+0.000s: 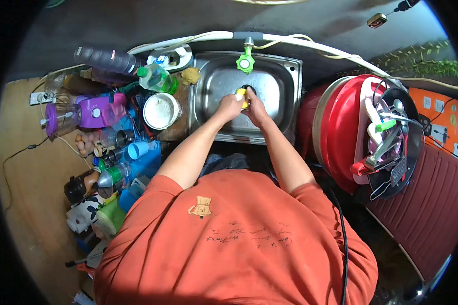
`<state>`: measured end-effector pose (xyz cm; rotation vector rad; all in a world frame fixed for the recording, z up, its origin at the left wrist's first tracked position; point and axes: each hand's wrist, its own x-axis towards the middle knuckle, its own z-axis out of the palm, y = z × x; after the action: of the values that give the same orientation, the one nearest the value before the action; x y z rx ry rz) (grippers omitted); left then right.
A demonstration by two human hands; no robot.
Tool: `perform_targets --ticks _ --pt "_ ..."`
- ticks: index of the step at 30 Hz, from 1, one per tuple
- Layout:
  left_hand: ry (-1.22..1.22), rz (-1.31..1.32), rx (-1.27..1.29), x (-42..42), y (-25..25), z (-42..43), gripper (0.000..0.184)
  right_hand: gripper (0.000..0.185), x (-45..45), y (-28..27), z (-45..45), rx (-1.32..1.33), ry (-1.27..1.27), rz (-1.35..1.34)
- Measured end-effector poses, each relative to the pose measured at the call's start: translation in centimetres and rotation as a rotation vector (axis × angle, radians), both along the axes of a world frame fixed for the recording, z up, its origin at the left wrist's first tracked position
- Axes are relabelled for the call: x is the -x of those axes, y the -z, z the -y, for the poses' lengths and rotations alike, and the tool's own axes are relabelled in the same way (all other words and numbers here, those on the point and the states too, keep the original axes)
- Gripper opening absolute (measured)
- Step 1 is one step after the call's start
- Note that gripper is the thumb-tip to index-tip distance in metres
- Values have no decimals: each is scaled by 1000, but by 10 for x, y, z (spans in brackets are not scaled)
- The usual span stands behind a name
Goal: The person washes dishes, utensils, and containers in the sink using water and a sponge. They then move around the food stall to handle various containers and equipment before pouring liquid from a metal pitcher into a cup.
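Note:
Both of my hands meet over the steel sink [208, 86], just below the green tap [245, 62]. Between them is a small yellow object [243, 97], perhaps a sponge. My left hand [231, 105] has its fingers wrapped on the yellow object from the left side. My right hand [256, 108] closes on it from the right. Something dark, partly hidden by my fingers, lies just behind the yellow object; I cannot tell whether it is held or is the drain.
Left of the sink stand a white tub [160, 111], a green bottle [156, 79] and a brown scrubber [190, 76]. Farther left are a purple blender [95, 111] and several cups. On the right, a red drum [336, 127] bears a dark pan [414, 137] with utensils.

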<state>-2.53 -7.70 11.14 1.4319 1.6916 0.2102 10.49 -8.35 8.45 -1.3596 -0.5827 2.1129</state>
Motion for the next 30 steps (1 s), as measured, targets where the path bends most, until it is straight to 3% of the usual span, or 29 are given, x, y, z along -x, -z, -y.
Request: perform_targets --ticks 2,4,6,8,10,11,13,14,16,17,18,20,21,22,24,27,28,30 --pt "-113 -58 -187 -8 6 2 43 45 18 27 -6 -133 342 -180" --pt "-158 -23 -63 6 -1 1 42 34 27 42 -14 -104 386 -185" --pt "-87 472 232 26 -7 -2 38 35 26 24 -15 -163 439 -162" --pt "-5 461 464 38 -48 1 36 38 20 15 -16 -132 547 -304" --pt "-56 423 348 40 -33 -1 38 42 34 17 -10 -166 468 -228" --pt "-132 390 317 37 -23 -3 37 43 46 20 -1 -287 315 -15" --pt "-255 380 306 33 -24 -7 33 44 57 23 2 -68 373 -391" --pt "-266 390 301 34 -8 -3 33 44 54 29 -1 -71 359 -384" --pt "-39 487 -150 39 25 8 30 47 45 38 -8 -95 340 -241" --pt "89 331 -37 46 -14 11 29 38 44 19 -15 -43 412 -11" --pt "62 231 229 52 -53 9 30 37 33 41 -21 -21 482 -330" --pt "479 -23 -276 79 -45 23 28 37 14 58 -25 -39 487 -341" --pt "335 -56 -243 90 -82 33 26 38 8 63 -29 -25 503 -346" --pt "316 -198 -273 106 -59 41 23 34 3 59 -30 -36 478 -302" --pt "-10 -197 -240 132 -92 54 23 31 2 45 -31 -45 408 -147" --pt "-375 -404 -253 160 -121 61 27 38 -3 54 -34 -10 414 -197" --pt "-393 -427 -367 169 -125 65 28 47 -3 51 -32 -16 401 -151" --pt "-328 -531 -235 188 -115 68 35 54 -3 52 -31 -23 411 -92"
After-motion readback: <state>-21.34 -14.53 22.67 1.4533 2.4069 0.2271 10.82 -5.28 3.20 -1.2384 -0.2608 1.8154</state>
